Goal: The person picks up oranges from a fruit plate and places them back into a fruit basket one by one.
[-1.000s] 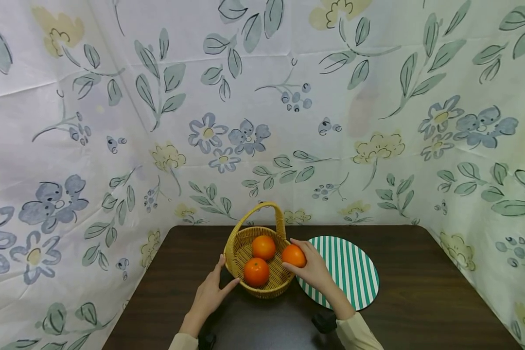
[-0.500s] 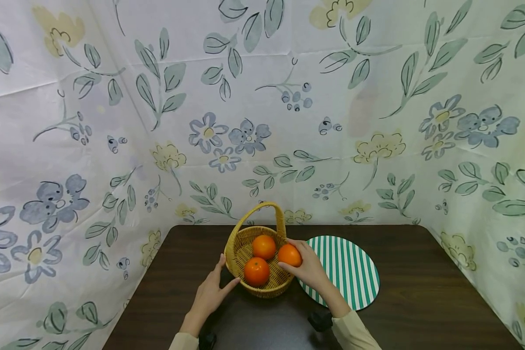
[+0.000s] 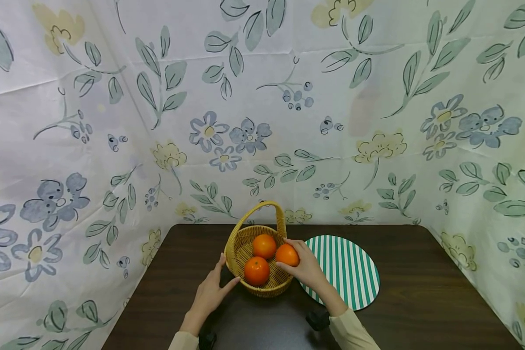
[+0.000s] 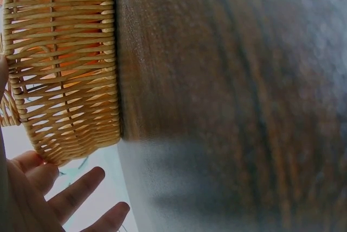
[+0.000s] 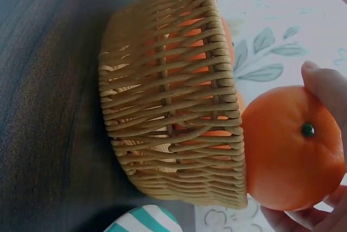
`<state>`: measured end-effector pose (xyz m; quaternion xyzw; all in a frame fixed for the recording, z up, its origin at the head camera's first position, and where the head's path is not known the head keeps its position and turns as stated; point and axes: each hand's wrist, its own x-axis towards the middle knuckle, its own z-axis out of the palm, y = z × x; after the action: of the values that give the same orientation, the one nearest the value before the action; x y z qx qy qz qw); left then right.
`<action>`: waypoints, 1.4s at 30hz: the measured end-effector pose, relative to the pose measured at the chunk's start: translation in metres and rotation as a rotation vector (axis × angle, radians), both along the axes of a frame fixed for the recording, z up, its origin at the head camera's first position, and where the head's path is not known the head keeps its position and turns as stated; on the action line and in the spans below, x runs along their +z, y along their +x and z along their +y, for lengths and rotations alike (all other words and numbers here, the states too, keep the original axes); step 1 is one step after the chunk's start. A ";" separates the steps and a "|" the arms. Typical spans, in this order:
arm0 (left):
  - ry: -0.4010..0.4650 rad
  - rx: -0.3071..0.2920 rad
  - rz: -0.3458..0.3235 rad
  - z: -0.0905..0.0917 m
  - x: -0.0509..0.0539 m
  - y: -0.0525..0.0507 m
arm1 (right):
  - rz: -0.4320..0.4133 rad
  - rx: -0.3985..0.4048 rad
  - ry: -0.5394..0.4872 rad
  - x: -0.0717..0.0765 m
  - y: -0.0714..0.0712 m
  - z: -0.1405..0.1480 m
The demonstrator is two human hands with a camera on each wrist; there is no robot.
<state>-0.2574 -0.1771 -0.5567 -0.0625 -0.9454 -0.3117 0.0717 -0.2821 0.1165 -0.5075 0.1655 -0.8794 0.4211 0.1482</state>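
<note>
My right hand (image 3: 307,268) grips an orange (image 3: 287,254) with a small green stem spot, thumb on one side and fingers on the other. It is at the right rim of a yellow wicker basket (image 3: 268,292), and in the right wrist view the held orange (image 5: 293,148) overlaps the rim. Two more oranges, a rear orange (image 3: 264,246) and a front orange (image 3: 256,271), lie inside. At the basket's left side, my left hand (image 3: 207,294) rests spread thumb and fingertips against the wicker. The left wrist view has its fingers (image 4: 76,194) extended, some of them off the basket.
A round green-and-white striped mat (image 3: 347,272) lies right of the basket, partly under my right forearm. The basket's tall handle (image 3: 262,206) arches above it. The dark wood table (image 3: 428,287) ends at a floral cloth (image 3: 306,136) behind and at both sides.
My right hand has moved slightly left with its orange, farther over the basket's inside. The left hand, basket and other two oranges stay about where they were.
</note>
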 end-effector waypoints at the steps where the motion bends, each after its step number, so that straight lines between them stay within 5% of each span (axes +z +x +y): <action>1: 0.000 0.000 0.000 0.000 0.000 0.000 | 0.000 0.001 0.003 0.000 0.000 0.000; 42: 0.000 -0.001 0.000 0.000 -0.001 -0.001 | 0.049 0.061 0.085 -0.019 -0.008 -0.016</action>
<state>-0.2585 -0.1768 -0.5576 -0.0632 -0.9453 -0.3118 0.0717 -0.2897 0.1003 -0.5266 0.2086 -0.8872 0.3834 0.1496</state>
